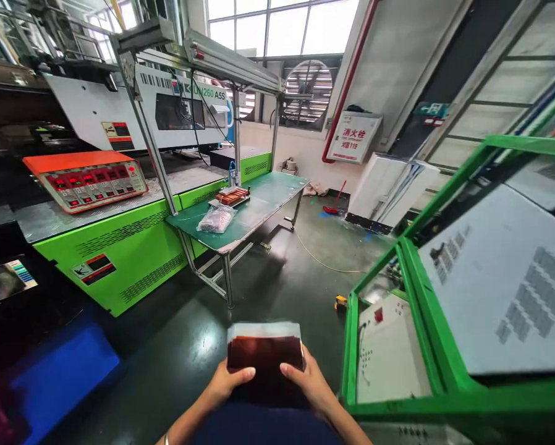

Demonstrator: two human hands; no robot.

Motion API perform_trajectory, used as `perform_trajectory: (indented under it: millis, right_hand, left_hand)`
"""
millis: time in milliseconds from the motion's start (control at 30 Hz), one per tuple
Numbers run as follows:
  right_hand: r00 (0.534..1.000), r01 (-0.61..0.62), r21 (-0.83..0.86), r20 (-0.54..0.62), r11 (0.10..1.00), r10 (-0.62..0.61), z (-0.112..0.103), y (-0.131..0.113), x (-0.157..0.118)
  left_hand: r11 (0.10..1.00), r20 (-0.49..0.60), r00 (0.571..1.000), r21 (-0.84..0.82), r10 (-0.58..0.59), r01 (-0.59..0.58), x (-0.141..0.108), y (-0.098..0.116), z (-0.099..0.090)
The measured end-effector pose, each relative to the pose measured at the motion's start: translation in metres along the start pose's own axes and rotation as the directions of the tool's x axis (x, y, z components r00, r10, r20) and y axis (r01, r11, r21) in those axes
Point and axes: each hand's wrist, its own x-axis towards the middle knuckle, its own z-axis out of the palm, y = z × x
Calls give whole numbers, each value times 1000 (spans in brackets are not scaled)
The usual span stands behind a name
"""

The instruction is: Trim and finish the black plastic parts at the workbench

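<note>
While left hand [226, 378] and right hand [309, 377] were closed on its opposite sides, one reddish-brown stack [264, 357], pale along its far edge, was held above the dark floor [291, 290], well apart from one green-topped table [271, 193].

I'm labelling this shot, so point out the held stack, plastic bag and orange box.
Held stack [264, 353]: head view, reddish-brown face.
Plastic bag [216, 219]: head view, upper side.
Orange box [94, 184]: head view, front panel.
</note>
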Motion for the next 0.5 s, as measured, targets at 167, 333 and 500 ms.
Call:
perform_trajectory:
  millis: [167, 333, 500]
  right_hand:
    - [995, 33, -96, -86, 995, -41, -23, -41, 130]
    - [978, 33, -162, -197, 986, -65, -51, -65, 225]
    - [979, 24, -227, -193, 974, -69, -72, -78, 323]
  left_hand:
    - [996, -90, 992, 5, 84, -84, 134, 64, -12]
    - [990, 66, 988, -30, 140, -139, 233, 141, -17]
    - [995, -13, 995, -41, 94, -95, 316, 177, -29]
